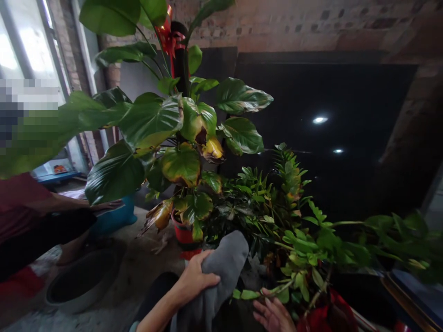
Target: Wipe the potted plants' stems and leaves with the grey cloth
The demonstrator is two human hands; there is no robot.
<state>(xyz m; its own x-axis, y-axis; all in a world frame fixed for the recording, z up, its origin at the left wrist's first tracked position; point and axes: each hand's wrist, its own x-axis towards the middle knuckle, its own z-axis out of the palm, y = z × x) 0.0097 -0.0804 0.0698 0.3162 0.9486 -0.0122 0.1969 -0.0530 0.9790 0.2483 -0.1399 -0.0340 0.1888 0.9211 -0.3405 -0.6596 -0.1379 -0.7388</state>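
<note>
My left hand (pixel 195 282) grips a grey cloth (pixel 226 263), with the thumb lying across its near side and the fingers partly hidden behind it. The cloth bulges upward and hangs down toward the bottom edge. To the right, my right hand (pixel 273 313) is palm up with its fingers apart and slightly bent. Its fingertips are beside a leafy green stem (pixel 254 294); whether they touch it I cannot tell. Behind the hands, a large broad-leaved plant (pixel 183 163) with yellow and brown leaf edges grows from a red pot (pixel 183 230).
Bushy smaller plants (pixel 249 207) fill the middle, and leafy branches (pixel 332 240) reach right. A dark reflective panel (pixel 328 115) leans against the brick wall. At left, another person (pixel 38 216) sits near a round basin (pixel 81 281) and a blue bag (pixel 116 219).
</note>
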